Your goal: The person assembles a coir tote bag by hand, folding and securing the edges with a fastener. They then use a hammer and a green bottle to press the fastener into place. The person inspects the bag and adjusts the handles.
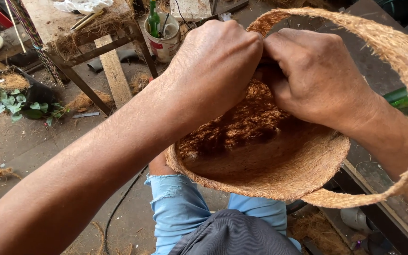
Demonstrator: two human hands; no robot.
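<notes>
A coir basket (260, 160) fills the middle of the frame, a shallow bowl of brown coconut fibre with a rough, hairy rim and a darker, crumbly-looking inner wall. It rests over the person's lap, above a knee in torn light-blue cloth (175, 203). A long looped handle (402, 52) of the same fibre arcs from the top centre round the right edge and back down to the bowl's lower right rim.

Both hands meet at the far rim, upper centre. The left hand (216, 63) is curled into a loose fist, and the right hand (308, 75) is closed against it, knuckle to knuckle; they appear to pinch the fibre where handle joins rim, though the fingertips are hidden, so the exact grip cannot be told.

The likely trouble is at that joint: too hard a pull could tear loose strands or work the handle free. The bowl sits only on the lap, so a sharp tug could also tip it forward off the knee.

Further out, in the upper left, a rough wooden tabletop (53, 21) carries fibre scraps. Beside it stand a white bucket (164, 45) and a green bottle (153, 19). Leafy plants (10, 99) lie at the left edge, and a dark cable (119, 208) runs along the floor.
</notes>
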